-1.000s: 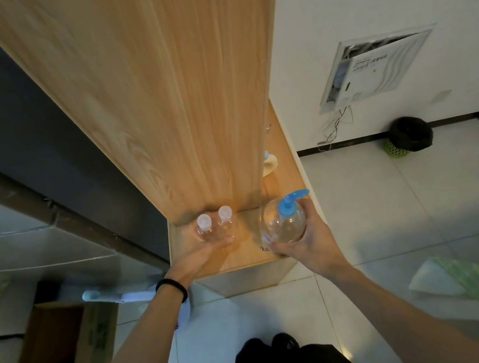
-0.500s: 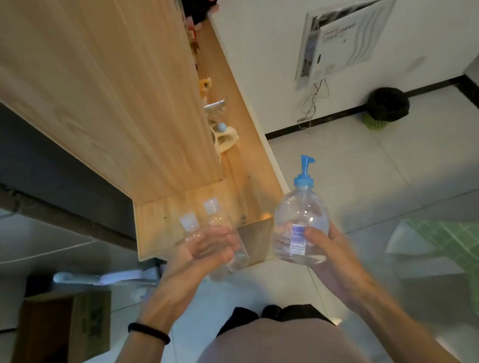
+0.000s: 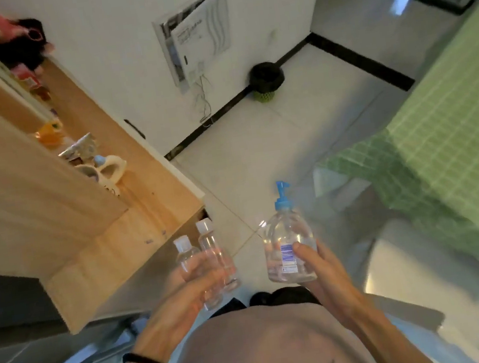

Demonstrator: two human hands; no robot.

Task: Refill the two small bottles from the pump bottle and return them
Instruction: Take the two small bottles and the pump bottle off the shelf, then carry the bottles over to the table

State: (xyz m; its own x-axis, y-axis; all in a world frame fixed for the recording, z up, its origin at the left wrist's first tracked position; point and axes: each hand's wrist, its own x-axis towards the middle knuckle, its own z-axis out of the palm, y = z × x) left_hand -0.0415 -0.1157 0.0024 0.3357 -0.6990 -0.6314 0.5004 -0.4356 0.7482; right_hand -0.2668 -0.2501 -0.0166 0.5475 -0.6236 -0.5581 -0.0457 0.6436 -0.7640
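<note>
Head: wooden shelf (image 3: pixel 134 227) beside bottles (image 3: pixel 209 259)

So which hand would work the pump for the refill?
Probably the right hand: it already holds the pump bottle upright, while the left hand is full with both small bottles.

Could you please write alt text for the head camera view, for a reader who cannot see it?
A person stands holding two small clear bottles with white caps together in the left hand and a clear pump bottle with a blue pump in the right hand. A wooden shelf with clutter is at left, a green checked cloth at right, white floor tiles below.
</note>
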